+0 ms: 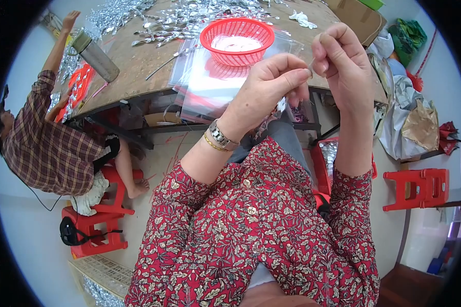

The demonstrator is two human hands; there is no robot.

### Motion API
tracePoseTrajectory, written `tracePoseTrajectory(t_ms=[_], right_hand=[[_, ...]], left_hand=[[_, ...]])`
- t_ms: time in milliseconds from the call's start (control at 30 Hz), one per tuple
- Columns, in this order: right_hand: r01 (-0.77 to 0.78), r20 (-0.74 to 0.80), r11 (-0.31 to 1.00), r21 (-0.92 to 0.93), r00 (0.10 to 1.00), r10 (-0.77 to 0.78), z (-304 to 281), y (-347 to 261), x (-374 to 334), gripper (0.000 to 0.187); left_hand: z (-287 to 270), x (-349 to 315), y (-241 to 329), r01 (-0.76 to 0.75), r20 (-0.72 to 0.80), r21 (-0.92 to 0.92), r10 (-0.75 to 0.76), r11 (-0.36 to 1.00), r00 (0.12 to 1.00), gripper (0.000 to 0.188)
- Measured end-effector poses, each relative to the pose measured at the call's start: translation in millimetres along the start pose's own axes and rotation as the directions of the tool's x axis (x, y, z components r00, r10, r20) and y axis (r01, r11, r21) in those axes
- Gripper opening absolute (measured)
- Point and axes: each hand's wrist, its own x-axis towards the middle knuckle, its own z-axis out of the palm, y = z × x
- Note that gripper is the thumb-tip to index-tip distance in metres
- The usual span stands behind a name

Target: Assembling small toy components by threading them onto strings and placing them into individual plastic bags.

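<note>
My left hand point(271, 87) is closed in a pinch in front of the table edge, its thumb and forefinger pointing right. Close beside it, my right hand point(347, 66) is raised with curled fingers, the thumb pressed to the fingertips. Whatever runs between the fingertips is too thin and small to make out. A shiny silver piece point(280, 105) shows just below my left hand, partly hidden by it. Beyond my left hand, a red plastic basket point(210, 41) with pale pink and white contents stands on transparent plastic sheets point(189, 77).
Silver foil strips point(200, 18) cover the far table point(143, 56). A steel bottle point(98, 59) stands at left, near a seated person in a plaid shirt point(51, 138). Red stools point(417, 189) stand to the right, bags point(410, 123) behind them. A cardboard box point(358, 20) sits far right.
</note>
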Motion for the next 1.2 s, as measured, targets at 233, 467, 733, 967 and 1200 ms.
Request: tracePoseTrajectory(t_ms=[233, 467, 733, 967, 1200], right_hand=[[-0.02, -0.033, 0.984, -0.179, 0.999, 0.015, 1, 2, 1, 0.006], [-0.001, -0.131, 0.995, -0.101, 0.991, -0.012, -40, 13, 16, 0.006], [-0.005, -0.02, 0.995, 0.097, 1.0, 0.007, -23, 8, 14, 0.007], [0.024, -0.003, 0.947, -0.32, 1.0, -0.026, 4, 1, 6, 0.005], [0.051, -0.017, 0.933, -0.356, 0.998, -0.061, -2, 4, 5, 0.004]], left_hand=[[3, -4, -3, 0.005, -0.076, -0.001, -0.005, 1.0, 0.997, 0.013], [1, -9, -2, -0.015, -0.084, -0.003, 0.015, 1.0, 0.996, 0.011], [-6, -4, -3, 0.09, -0.045, -0.137, -0.097, 0.986, 0.994, 0.014], [-2, 5, -6, 0.074, -0.098, -0.16, -0.091, 0.984, 0.991, 0.017], [0, 3, -6, 0.099, -0.128, -0.144, -0.117, 0.985, 0.985, 0.011]])
